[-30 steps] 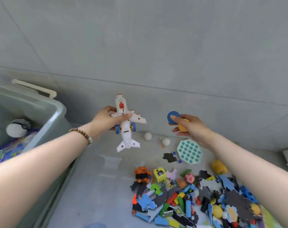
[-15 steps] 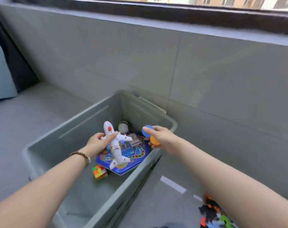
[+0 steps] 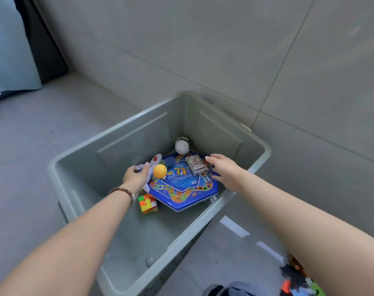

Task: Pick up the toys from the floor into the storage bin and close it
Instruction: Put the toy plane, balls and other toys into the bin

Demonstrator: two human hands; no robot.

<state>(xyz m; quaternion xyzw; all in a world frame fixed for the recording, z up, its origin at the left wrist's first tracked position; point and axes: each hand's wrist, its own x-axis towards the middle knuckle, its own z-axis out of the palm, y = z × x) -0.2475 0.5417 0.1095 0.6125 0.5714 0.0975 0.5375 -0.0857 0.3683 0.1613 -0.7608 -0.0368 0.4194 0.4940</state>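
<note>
Clutter inside the grey storage bin [image 3: 257, 165] around both hands: blue game box [image 3: 182, 190] under the right hand [image 3: 225, 173], card deck [image 3: 196, 166] just left of its fingertips, orange ball [image 3: 160, 170] and blue ball [image 3: 170, 161] between the hands, white ball [image 3: 182, 145] beyond, puzzle cube [image 3: 148, 203] by the left wrist. White toy plane [image 3: 155, 161] at the box's edge, gripped in curled fingers of the left hand [image 3: 134, 176]. Nothing held in the right hand, fingers spread apart; loose toys [image 3: 297, 279] on the floor [image 3: 28, 167] under the right forearm.

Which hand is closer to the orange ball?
Left. The left hand, gripping the toy plane, sits right beside the orange ball; the right hand hovers farther off, beyond the card box.
</note>
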